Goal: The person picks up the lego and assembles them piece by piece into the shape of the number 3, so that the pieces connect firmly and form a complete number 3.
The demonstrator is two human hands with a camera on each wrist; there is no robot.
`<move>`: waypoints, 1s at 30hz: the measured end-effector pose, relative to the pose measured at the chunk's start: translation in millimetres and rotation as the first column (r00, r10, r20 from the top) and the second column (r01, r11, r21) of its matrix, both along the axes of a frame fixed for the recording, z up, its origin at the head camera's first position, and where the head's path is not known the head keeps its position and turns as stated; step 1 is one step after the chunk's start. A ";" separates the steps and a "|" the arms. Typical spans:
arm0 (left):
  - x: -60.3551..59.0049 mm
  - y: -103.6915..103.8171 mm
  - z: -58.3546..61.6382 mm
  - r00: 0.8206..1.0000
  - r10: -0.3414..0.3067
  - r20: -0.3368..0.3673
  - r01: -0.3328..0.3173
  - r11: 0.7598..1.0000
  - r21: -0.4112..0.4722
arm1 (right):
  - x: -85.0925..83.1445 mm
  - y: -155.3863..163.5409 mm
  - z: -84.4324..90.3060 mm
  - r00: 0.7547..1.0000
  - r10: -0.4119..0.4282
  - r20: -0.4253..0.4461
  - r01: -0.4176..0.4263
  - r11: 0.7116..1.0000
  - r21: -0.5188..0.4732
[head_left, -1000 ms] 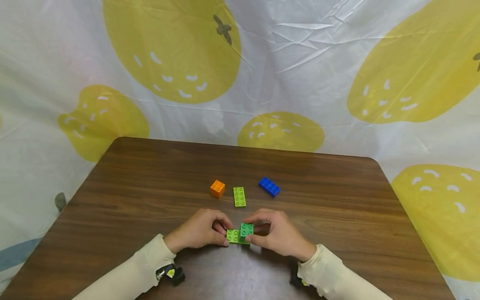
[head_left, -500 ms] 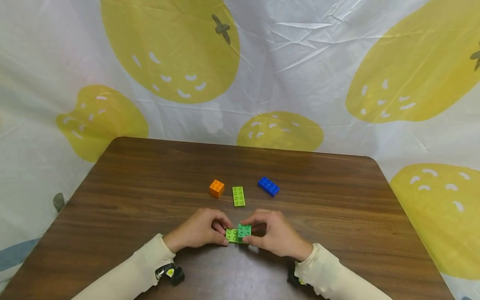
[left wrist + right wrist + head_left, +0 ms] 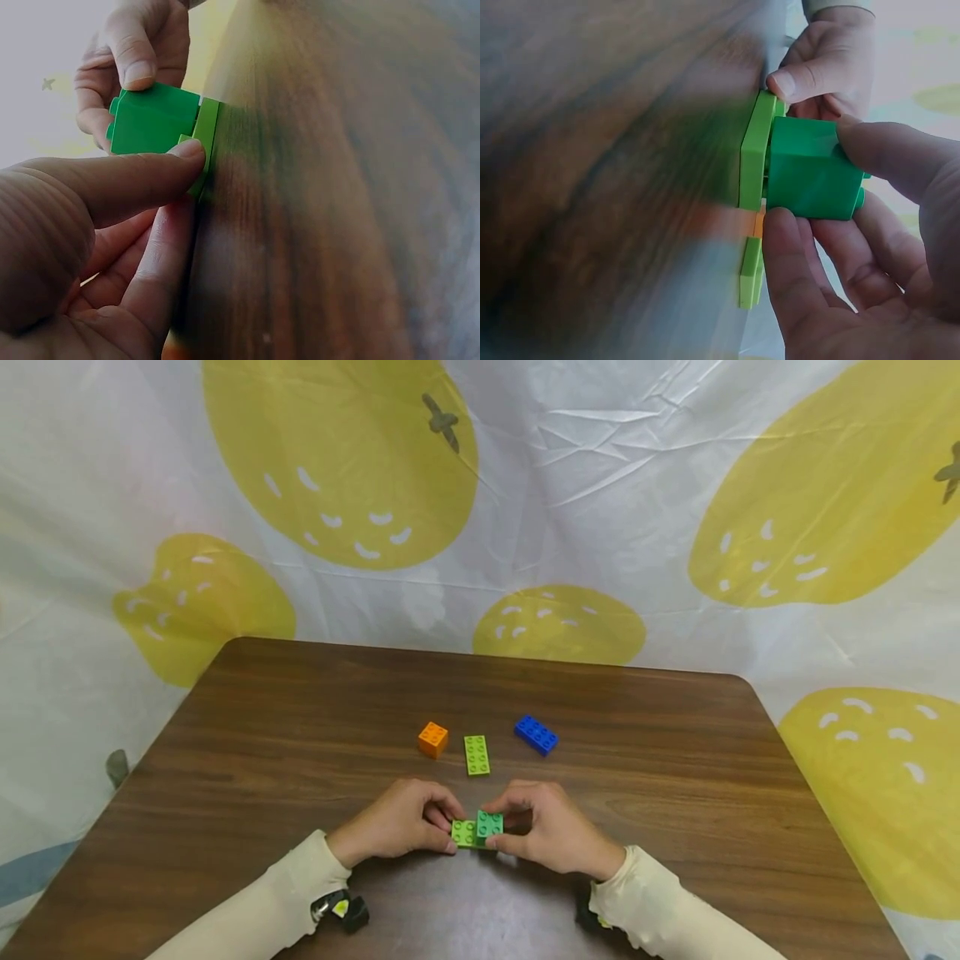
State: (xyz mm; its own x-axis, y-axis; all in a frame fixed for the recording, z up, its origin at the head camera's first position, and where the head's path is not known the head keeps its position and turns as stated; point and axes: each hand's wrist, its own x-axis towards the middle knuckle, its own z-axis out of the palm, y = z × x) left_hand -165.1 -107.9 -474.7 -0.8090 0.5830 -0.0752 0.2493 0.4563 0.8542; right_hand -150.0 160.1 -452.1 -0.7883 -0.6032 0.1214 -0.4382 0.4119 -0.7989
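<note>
My left hand [image 3: 401, 822] pinches the light green plate [image 3: 464, 833] on the table [image 3: 300, 735]; my right hand [image 3: 551, 831] has its grip closed around the dark green brick [image 3: 490, 824] sitting on it.

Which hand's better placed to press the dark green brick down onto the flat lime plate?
Right hand: it already grips the dark green brick. Left hand pinches the lime plate, steadying it.

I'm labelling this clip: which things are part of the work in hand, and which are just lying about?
In hand:
- dark green brick, gripped by the right hand
- light green plate beneath it, pinched by the left hand

Lying about on the table:
- orange brick
- second light green plate
- blue brick
</note>
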 end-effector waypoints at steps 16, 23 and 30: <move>0.0 0.1 -2.0 1.000 0.007 0.007 -0.007 1.000 0.007 | -5.0 -0.3 -2.8 0.999 0.026 0.034 -0.026 1.000 -0.008; 0.8 -0.1 -1.6 1.000 0.006 0.003 -0.006 1.000 0.007 | -6.5 -0.1 -0.1 0.999 0.037 0.023 -0.037 0.999 0.017; 0.1 -0.5 -1.7 1.000 0.007 0.014 -0.007 1.000 0.012 | -6.9 0.0 4.8 0.998 0.015 0.067 -0.019 0.998 0.056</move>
